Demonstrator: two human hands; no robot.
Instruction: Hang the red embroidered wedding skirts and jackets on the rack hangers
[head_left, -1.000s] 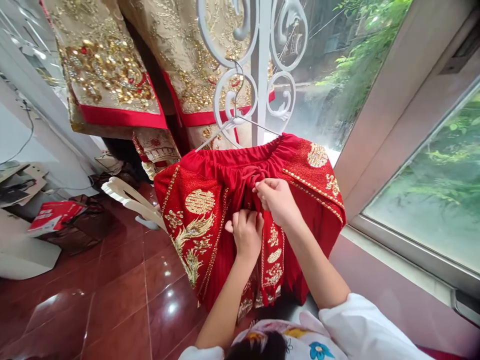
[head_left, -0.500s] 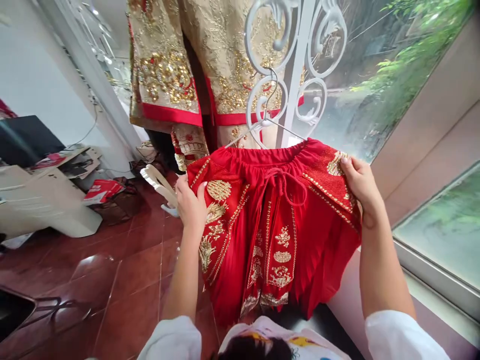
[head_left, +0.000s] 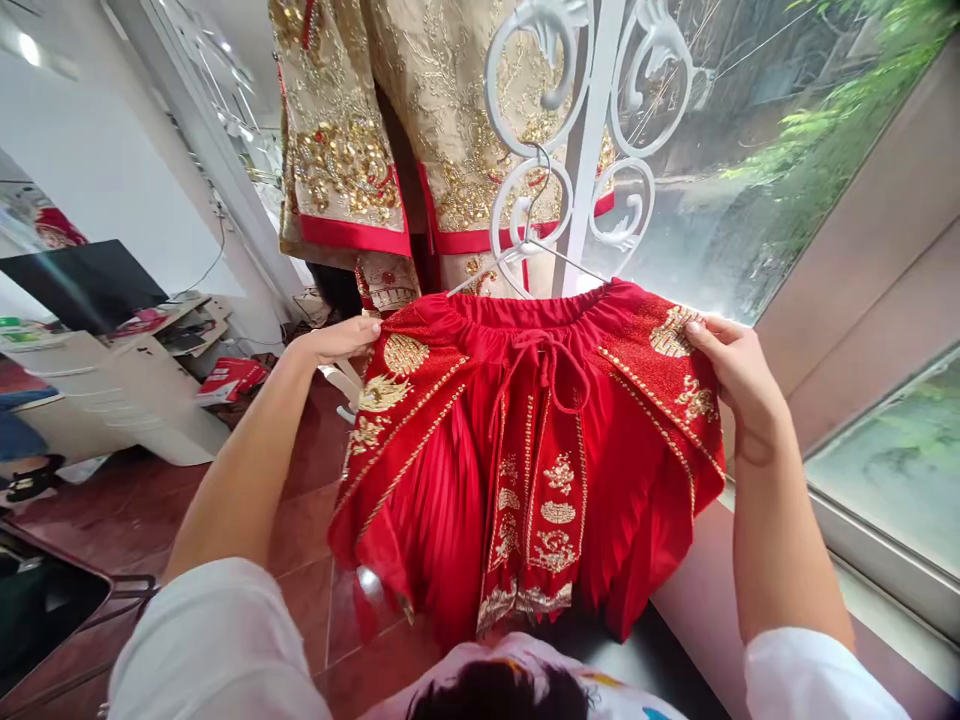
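A red pleated skirt (head_left: pixel 442 450) with gold embroidery, an elastic waist and a tied drawstring hangs from a thin wire hanger (head_left: pixel 574 262). The hanger's hook catches on a white scrollwork stand (head_left: pixel 531 190). My left hand (head_left: pixel 346 338) pinches the skirt's embroidered panel at its upper left edge. At the upper right edge, my right hand (head_left: pixel 739 370) grips the other panel, its thumb lying on the gold motif. Both panels are spread outward, showing the pleats beneath. Part of a pale hanger-like piece (head_left: pixel 341 385) shows below my left forearm.
Behind the stand hangs a beige and gold sequined garment (head_left: pixel 465 130) with red trim. A window (head_left: pixel 892 400) runs along the right. At left are a desk (head_left: pixel 161 400), a black monitor (head_left: pixel 86 285), a red box (head_left: pixel 232 378) and a person's foot (head_left: pixel 34 480).
My left hand has moved outward to the left and up, pulling the left panel wider and exposing more pleats. My right hand keeps its grip. The view has shifted slightly left.
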